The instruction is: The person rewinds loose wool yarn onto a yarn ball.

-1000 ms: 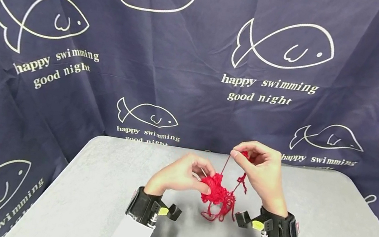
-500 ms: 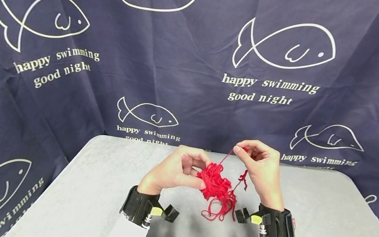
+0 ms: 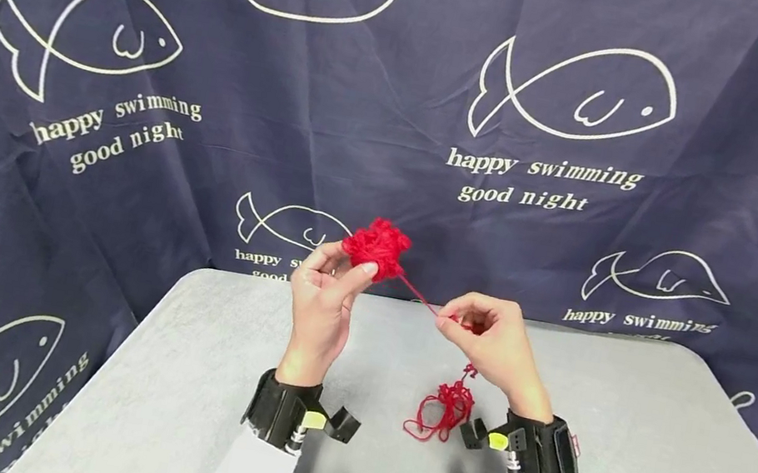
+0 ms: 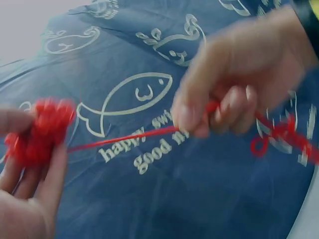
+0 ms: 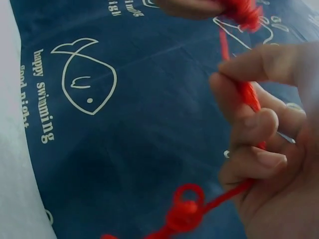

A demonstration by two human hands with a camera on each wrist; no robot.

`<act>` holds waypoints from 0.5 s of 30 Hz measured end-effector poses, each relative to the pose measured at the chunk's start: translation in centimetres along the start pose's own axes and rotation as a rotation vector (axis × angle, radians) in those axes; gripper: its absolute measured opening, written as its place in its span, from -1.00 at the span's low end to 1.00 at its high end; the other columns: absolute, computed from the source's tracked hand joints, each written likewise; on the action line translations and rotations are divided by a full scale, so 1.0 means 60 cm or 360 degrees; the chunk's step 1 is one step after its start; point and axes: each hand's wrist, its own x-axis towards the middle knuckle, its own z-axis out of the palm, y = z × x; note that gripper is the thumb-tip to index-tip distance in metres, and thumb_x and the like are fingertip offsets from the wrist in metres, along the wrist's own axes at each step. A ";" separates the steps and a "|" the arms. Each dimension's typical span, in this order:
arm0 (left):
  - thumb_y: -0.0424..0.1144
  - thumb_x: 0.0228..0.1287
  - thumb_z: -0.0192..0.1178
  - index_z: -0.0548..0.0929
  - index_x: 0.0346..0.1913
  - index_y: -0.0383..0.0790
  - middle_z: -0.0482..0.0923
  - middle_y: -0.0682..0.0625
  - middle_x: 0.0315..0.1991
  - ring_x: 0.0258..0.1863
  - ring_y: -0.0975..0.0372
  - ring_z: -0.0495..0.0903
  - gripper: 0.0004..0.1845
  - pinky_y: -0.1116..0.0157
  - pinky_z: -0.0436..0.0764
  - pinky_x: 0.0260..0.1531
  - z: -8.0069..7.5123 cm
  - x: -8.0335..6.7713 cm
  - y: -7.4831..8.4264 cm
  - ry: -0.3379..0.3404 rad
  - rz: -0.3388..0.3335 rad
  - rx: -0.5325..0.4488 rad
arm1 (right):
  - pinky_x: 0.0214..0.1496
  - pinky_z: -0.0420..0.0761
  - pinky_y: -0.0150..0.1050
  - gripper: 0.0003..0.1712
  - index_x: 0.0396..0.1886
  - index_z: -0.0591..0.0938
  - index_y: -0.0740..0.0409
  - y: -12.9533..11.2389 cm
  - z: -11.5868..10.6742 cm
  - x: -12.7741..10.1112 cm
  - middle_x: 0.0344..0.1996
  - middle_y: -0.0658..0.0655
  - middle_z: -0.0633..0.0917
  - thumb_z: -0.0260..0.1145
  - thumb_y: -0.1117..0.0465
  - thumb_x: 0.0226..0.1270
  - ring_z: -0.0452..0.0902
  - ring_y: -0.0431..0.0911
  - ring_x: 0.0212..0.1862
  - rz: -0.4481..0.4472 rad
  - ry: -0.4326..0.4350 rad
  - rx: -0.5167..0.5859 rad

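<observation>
My left hand [image 3: 323, 307] grips a bunched ball of red yarn [image 3: 379, 248] between thumb and fingers, raised above the table's far edge. From the ball a single taut strand [image 3: 418, 294] runs down to my right hand [image 3: 492, 345], which pinches it between thumb and index finger. The other right fingers curl round more of the yarn, as the right wrist view shows. Below that hand, a knotted length [image 5: 184, 211] trails off. It leads to a loose red tangle [image 3: 451, 406] with a loop, lying low over the table between the two wrists.
A light grey table [image 3: 213, 359] spreads under both arms. Behind it hangs a dark blue curtain [image 3: 398, 130] printed with white fish and lettering. Each wrist carries a black strap with a small camera mount [image 3: 341, 424] sticking inward.
My left hand has lifted the yarn ball up and to the left, turning the wrist upright. The right hand has dropped slightly and moved left. The strand between them is longer and stretched.
</observation>
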 end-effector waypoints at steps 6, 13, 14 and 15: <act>-0.67 -0.03 0.39 0.59 -0.21 -0.50 0.66 -0.14 -0.24 -0.29 0.19 0.69 -0.71 0.24 0.74 -0.19 -0.015 0.007 -0.014 0.0217 0.0415 0.0580 | -0.66 0.30 -0.34 -0.73 -0.43 0.75 -0.06 -0.021 -0.005 -0.009 -0.69 -0.05 0.49 0.49 0.46 0.11 0.31 -0.18 -0.65 -0.0145 -0.0237 -0.0088; -0.65 -0.05 0.38 0.65 -0.21 -0.42 0.63 -0.17 -0.22 -0.28 0.09 0.69 -0.71 0.22 0.75 -0.27 -0.041 0.010 -0.025 0.0017 0.0593 0.1249 | -0.67 0.34 -0.34 -0.77 -0.40 0.75 0.16 -0.037 -0.022 -0.012 -0.62 0.02 0.59 0.44 0.57 0.11 0.37 -0.17 -0.62 -0.0211 -0.0126 0.0300; -0.66 -0.06 0.37 0.65 -0.21 -0.41 0.63 -0.18 -0.23 -0.29 0.08 0.69 -0.71 0.20 0.76 -0.28 -0.044 0.010 -0.024 -0.0058 0.0563 0.1298 | -0.65 0.36 -0.36 -0.79 -0.39 0.74 0.22 -0.037 -0.023 -0.011 -0.60 0.01 0.62 0.43 0.58 0.11 0.40 -0.19 -0.61 -0.0229 -0.0061 0.0396; -0.66 -0.07 0.36 0.66 -0.22 -0.40 0.63 -0.17 -0.24 -0.31 0.07 0.68 -0.71 0.18 0.76 -0.29 -0.047 0.011 -0.022 -0.0135 0.0520 0.1348 | -0.63 0.37 -0.37 -0.81 -0.38 0.73 0.29 -0.037 -0.024 -0.010 -0.58 0.02 0.65 0.41 0.61 0.11 0.41 -0.20 -0.59 -0.0253 0.0004 0.0515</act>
